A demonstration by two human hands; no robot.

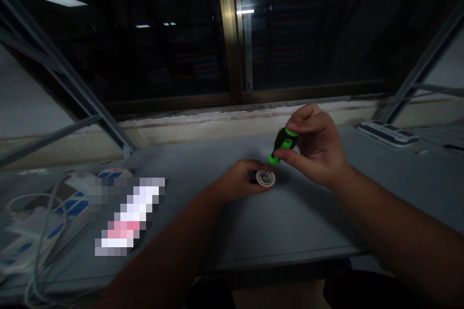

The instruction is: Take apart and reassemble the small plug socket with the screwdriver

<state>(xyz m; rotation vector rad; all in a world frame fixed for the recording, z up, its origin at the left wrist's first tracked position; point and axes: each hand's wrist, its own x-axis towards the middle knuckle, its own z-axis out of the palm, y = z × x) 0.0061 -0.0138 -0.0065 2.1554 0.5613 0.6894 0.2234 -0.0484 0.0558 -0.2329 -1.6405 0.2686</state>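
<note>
Near the middle of the grey table, my left hand is closed round a small round object with a white rim, its open face turned up toward me. My right hand grips a green and black screwdriver by its handle, fingers at the top and thumb lower down. The screwdriver slants down to the left, and its thin shaft reaches into the white-rimmed opening. The tip is too dark to make out inside the opening.
Power strips with blue sockets and looped pale cables lie at the left, beside a pixelated bright item. Another white power strip is at the back right. Metal frame bars stand on both sides, before a dark window.
</note>
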